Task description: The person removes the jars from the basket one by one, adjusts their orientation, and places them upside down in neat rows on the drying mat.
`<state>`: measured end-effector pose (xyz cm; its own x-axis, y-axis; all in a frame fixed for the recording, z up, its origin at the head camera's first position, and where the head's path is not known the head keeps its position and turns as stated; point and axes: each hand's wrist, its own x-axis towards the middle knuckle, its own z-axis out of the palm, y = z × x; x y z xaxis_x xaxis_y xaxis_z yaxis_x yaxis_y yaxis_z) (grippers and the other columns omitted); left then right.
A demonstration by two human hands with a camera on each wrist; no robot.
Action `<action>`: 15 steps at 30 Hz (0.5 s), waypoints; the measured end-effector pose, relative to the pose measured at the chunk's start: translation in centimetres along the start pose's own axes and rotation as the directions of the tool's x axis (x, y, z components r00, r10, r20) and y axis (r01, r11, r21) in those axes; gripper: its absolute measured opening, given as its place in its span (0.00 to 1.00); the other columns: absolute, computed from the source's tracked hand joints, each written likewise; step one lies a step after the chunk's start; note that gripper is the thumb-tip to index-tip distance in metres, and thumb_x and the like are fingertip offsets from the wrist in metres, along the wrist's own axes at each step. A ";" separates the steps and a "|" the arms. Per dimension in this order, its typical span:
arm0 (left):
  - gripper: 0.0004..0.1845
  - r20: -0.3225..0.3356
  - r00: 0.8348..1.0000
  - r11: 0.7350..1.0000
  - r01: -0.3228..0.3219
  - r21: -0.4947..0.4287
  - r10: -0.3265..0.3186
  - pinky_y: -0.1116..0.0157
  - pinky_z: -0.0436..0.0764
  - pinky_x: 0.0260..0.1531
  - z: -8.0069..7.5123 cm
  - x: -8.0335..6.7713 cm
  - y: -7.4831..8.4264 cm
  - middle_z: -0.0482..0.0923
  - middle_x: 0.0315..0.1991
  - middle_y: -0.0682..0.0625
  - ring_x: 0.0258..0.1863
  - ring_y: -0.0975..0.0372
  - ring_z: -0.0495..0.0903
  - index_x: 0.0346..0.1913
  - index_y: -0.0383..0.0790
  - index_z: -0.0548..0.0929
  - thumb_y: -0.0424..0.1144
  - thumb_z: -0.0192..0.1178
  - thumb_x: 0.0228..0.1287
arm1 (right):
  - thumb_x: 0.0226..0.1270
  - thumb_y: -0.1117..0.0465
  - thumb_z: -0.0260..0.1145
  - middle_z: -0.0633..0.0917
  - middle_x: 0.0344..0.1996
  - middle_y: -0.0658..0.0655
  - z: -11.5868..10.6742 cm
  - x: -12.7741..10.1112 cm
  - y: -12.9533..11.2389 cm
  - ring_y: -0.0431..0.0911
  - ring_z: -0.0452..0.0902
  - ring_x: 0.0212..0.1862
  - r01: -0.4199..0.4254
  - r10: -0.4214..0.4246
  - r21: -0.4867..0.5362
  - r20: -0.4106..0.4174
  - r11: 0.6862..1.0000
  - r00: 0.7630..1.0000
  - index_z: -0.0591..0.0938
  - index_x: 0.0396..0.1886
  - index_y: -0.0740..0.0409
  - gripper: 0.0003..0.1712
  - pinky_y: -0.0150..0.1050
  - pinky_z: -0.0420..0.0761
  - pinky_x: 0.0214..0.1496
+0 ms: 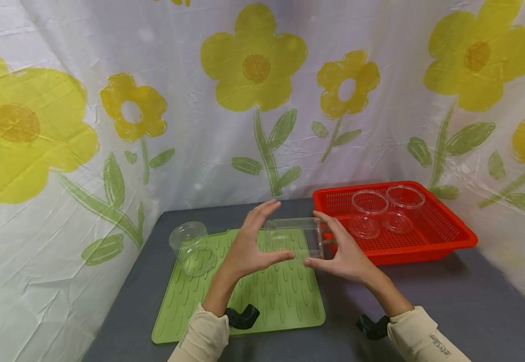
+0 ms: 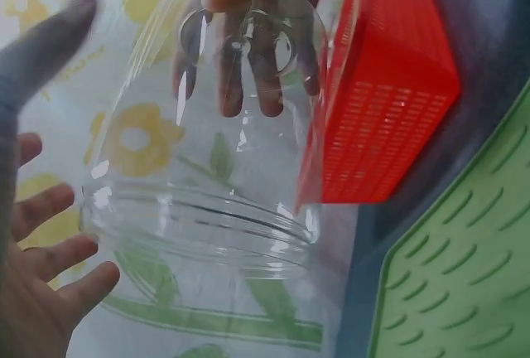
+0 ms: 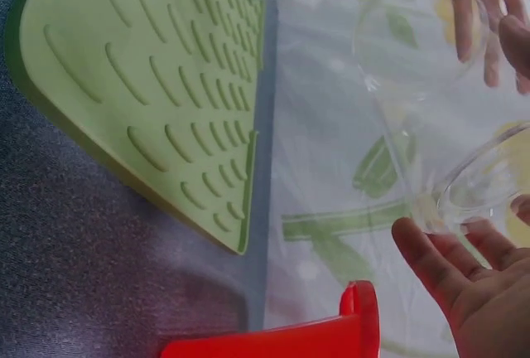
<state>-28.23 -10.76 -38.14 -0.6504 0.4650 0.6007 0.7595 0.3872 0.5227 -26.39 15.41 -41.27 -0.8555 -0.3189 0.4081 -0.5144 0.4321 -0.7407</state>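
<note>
A clear see-through jar (image 1: 293,237) lies sideways in the air between the two hands, above a green ridged mat (image 1: 262,301). My right hand (image 1: 345,251) holds it at its right end; in the left wrist view the thumb is in front and the fingers show through the wall. My left hand (image 1: 248,246) is around the other end, fingers spread and thumb apart. In the left wrist view its fingers (image 2: 58,254) are beside the ringed rim, and whether they touch cannot be told. Another clear jar (image 1: 193,249) stands on the mat's left side.
To the right, a red perforated basket (image 1: 452,236) holds two clear jars, one on the left (image 1: 368,216) and one on the right (image 1: 404,208). Everything rests on a dark grey table (image 1: 425,301). Behind it hangs a white flowered curtain (image 1: 190,166).
</note>
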 end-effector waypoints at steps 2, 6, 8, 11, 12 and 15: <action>0.58 0.060 0.998 0.996 -0.021 0.084 0.016 0.43 0.72 0.68 0.1 0.3 0.3 0.59 0.79 0.53 0.79 0.54 0.59 0.79 0.57 0.61 0.53 0.83 0.45 | 0.53 0.50 0.83 0.68 0.72 0.58 0.0 0.1 -0.1 0.55 0.79 0.57 0.012 -0.012 -0.031 0.001 0.999 1.000 0.58 0.80 0.41 0.60 0.55 0.83 0.56; 0.60 0.162 0.985 0.963 -0.091 0.253 0.051 0.47 0.74 0.69 0.6 0.5 0.6 0.61 0.78 0.49 0.78 0.53 0.61 0.79 0.52 0.61 0.58 0.82 0.43 | 0.51 0.49 0.84 0.70 0.69 0.56 0.0 0.2 -0.3 0.49 0.74 0.59 0.051 -0.050 -0.086 0.011 0.995 0.999 0.58 0.81 0.43 0.61 0.52 0.83 0.56; 0.60 0.189 0.979 0.943 -0.127 0.308 0.070 0.48 0.74 0.69 0.8 0.4 0.6 0.64 0.77 0.48 0.77 0.52 0.63 0.79 0.51 0.62 0.60 0.82 0.42 | 0.51 0.48 0.83 0.71 0.66 0.56 0.0 0.3 -0.3 0.47 0.72 0.58 0.080 -0.079 -0.120 0.017 0.990 0.997 0.58 0.81 0.45 0.61 0.50 0.83 0.55; 0.59 0.199 0.976 0.924 -0.154 0.349 0.088 0.49 0.75 0.68 1.2 0.3 0.6 0.67 0.75 0.47 0.75 0.52 0.67 0.78 0.49 0.64 0.60 0.83 0.41 | 0.50 0.48 0.84 0.73 0.63 0.54 0.0 0.3 -0.4 0.45 0.71 0.56 0.112 -0.109 -0.163 0.025 0.980 0.994 0.59 0.80 0.47 0.61 0.49 0.83 0.53; 0.60 0.201 0.975 0.919 -0.159 0.361 0.090 0.48 0.75 0.69 1.3 0.2 0.6 0.67 0.74 0.47 0.74 0.52 0.67 0.78 0.49 0.64 0.60 0.83 0.40 | 0.50 0.48 0.84 0.73 0.62 0.55 0.0 0.3 -0.4 0.45 0.71 0.57 0.118 -0.114 -0.175 0.029 0.978 0.993 0.59 0.80 0.48 0.61 0.49 0.83 0.53; 0.60 0.205 0.975 0.904 -0.161 0.395 0.084 0.47 0.74 0.69 1.5 0.1 0.6 0.68 0.74 0.46 0.74 0.50 0.68 0.78 0.49 0.65 0.60 0.83 0.39 | 0.48 0.48 0.85 0.73 0.63 0.54 0.1 0.3 -0.4 0.44 0.70 0.57 0.125 -0.120 -0.198 0.038 0.972 0.992 0.59 0.80 0.47 0.62 0.47 0.82 0.53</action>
<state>-27.77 -9.26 -38.68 -0.5683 0.6490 0.5058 0.7957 0.5899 0.1371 -26.43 15.03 -40.92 -0.7849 -0.3999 0.4733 -0.6187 0.5473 -0.5636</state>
